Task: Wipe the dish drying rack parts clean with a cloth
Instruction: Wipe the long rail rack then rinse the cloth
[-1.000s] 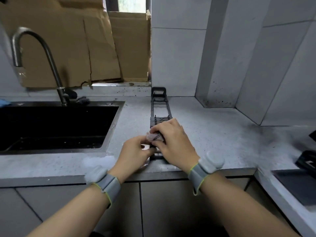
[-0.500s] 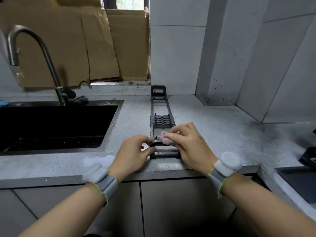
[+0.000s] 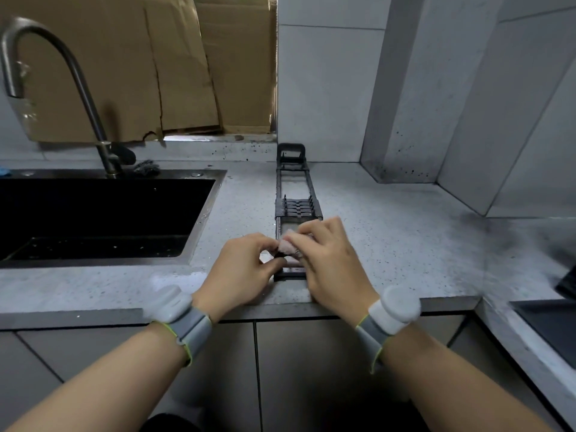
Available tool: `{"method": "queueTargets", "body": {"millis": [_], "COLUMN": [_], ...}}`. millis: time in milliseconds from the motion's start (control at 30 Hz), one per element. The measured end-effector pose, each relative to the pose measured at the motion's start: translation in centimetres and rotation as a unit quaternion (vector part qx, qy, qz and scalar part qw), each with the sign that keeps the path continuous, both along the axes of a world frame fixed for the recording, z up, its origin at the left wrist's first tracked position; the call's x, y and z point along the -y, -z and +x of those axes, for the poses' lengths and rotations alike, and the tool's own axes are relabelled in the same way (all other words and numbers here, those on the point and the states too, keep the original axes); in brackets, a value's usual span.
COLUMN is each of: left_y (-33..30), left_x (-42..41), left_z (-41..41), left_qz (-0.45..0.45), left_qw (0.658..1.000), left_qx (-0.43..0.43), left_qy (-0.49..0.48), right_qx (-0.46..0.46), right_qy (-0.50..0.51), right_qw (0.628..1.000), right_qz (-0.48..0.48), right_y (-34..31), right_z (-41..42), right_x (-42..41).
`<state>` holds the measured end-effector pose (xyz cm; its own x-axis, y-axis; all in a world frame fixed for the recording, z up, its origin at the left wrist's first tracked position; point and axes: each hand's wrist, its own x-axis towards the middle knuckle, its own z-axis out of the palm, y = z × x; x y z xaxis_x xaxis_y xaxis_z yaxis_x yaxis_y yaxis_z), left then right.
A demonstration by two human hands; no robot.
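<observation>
A long, narrow black rack part [image 3: 295, 194] lies on the grey speckled counter [image 3: 405, 244], running from the near edge back to the wall. My left hand [image 3: 243, 269] pinches its near left rail between thumb and fingers. My right hand [image 3: 330, 263] grips a small pale pink cloth [image 3: 288, 246] and presses it on the rack's near section. The hands hide most of that near end.
A black sink [image 3: 103, 216] with a curved metal faucet [image 3: 62, 79] is on the left. Cardboard sheets [image 3: 140, 63] lean behind it. A dark appliance edge [image 3: 548, 325] sits at the right on the side counter. Tiled walls close off the back corner.
My right hand with the cloth slid back toward me along the rack, then shifted left over its near section. My left hand keeps its hold on the near left rail.
</observation>
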<state>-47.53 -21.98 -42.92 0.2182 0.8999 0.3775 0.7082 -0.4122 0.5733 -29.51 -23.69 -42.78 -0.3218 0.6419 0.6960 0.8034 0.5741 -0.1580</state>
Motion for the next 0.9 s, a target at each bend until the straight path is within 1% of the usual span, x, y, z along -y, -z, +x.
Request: {"method": "queueTargets", "body": {"millis": [167, 267, 300, 400, 433, 500, 567, 633, 667, 700, 733, 833, 900], "left_y": [-0.1, -0.2, -0.1, 0.1, 0.2, 0.1, 0.2, 0.2, 0.1, 0.0, -0.1, -0.2, 0.4], "left_x": [0.0, 0.1, 0.1, 0.0, 0.0, 0.1, 0.0, 0.0, 0.0, 0.0, -0.1, 0.0, 0.5], "left_z": [-0.1, -0.1, -0.1, -0.1, -0.1, -0.2, -0.1, -0.3, -0.4, -0.5, -0.6, -0.5, 0.2], "left_qz": [-0.002, -0.001, 0.0, 0.005, 0.01, 0.016, 0.024, 0.027, 0.03, 0.033, 0.032, 0.023, 0.026], "left_qw": [1.0, 1.0, 1.0, 1.0, 1.0, 1.0, 1.0, 0.999, 0.999, 0.999, 0.998, 0.999, 0.999], "left_qx": [-0.015, -0.013, -0.007, 0.0, -0.001, -0.001, -0.008, -0.005, -0.005, -0.01, -0.018, -0.02, 0.005], "left_qy": [-0.001, 0.0, 0.003, 0.012, 0.012, 0.012, 0.015, 0.023, 0.03, 0.037, 0.042, 0.039, 0.024], "right_qx": [-0.025, -0.038, -0.063, -0.228, -0.258, -0.269, -0.271, -0.223, -0.192, -0.183, -0.198, -0.311, -0.309], "right_qy": [0.021, 0.049, 0.051, 0.055, 0.062, 0.088, 0.121, 0.148, 0.151, 0.144, 0.132, 0.108, 0.101], "right_qw": [0.998, 0.988, 0.984, 0.961, 0.955, 0.951, 0.945, 0.944, 0.946, 0.947, 0.948, 0.931, 0.937], "right_qz": [-0.06, -0.14, -0.156, -0.145, -0.136, -0.123, -0.136, -0.191, -0.212, -0.22, -0.212, -0.156, -0.126], "right_y": [-0.1, -0.2, -0.3, -1.0, -0.9, 0.0, 1.0, 2.1, 2.2, 2.0, 1.4, -0.6, -0.7], "right_z": [4.8, 6.5, 6.7, 5.4, 4.5, 2.9, 2.8, 3.7, 4.3, 4.9, 5.5, 6.5, 6.4], "right_x": [0.5, 0.5, 0.6, 1.0, 1.1, 1.1, 1.2, 1.6, 2.0, 2.4, 2.7, 3.5, 4.3]}}
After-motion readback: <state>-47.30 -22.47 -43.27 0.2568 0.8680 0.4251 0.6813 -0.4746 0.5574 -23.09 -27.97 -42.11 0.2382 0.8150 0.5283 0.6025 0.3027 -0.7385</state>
